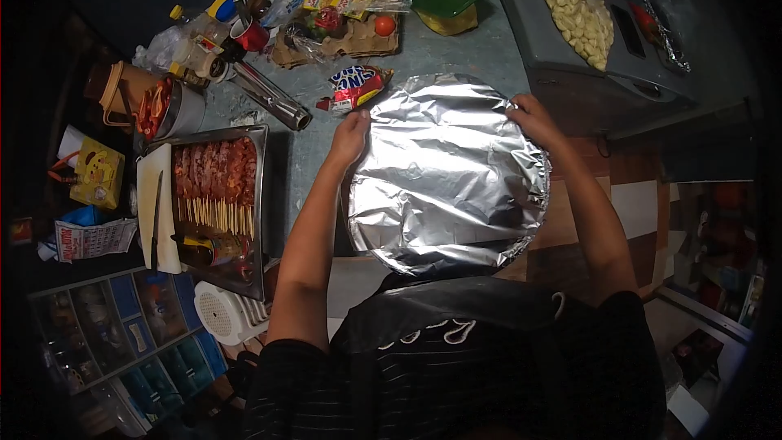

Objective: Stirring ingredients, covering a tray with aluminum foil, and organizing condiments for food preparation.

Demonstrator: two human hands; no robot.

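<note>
A large round tray or platter covered in crinkled aluminum foil (446, 177) lies in front of my body, over the table's near edge. My left hand (351, 139) grips its left rim, thumb on top. On the far right rim, my right hand (536, 121) holds on in the same way. Foil hides whatever is underneath. Just beyond my left hand rests a red and blue snack packet (356, 88). Further left, a roll of aluminum foil (272, 96) lies on the table.
On the left, a metal tray (264, 195) holds skewered marinated meat (215, 171) and a bottle. A knife (157, 214) lies on a white cutting board (146, 180). Egg cartons (360, 43) and seasoning packets stand at the back. Peeled garlic (577, 15) sits in a bag at right.
</note>
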